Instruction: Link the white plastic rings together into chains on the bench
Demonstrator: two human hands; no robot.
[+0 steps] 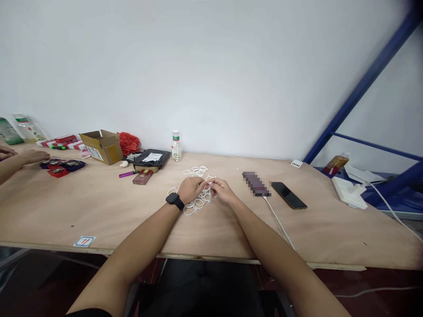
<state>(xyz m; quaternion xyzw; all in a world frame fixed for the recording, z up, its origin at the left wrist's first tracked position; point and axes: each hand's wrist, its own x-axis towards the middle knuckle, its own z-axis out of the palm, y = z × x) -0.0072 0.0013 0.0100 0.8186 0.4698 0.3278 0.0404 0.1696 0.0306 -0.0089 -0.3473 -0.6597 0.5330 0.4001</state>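
Note:
Several thin white curtain rings (199,203) with small eyelets lie in a loose pile on the wooden table (132,224). Above the pile, my left hand (191,189) and my right hand (223,191) meet at the fingertips. Both are closed in a pinch on a white ring (210,178), which shows only in part between them. My fingers cover some of the pile. A smaller group of rings (187,172) lies just beyond my hands. On my left wrist sits a black watch (172,198).
To the right are a pixelated phone (256,184) on a white cable (279,222) and a black phone (289,195). Behind stand a bottle (176,147), a black parcel (152,158), and an open carton (102,147). Another person's hand (35,156) is at far left.

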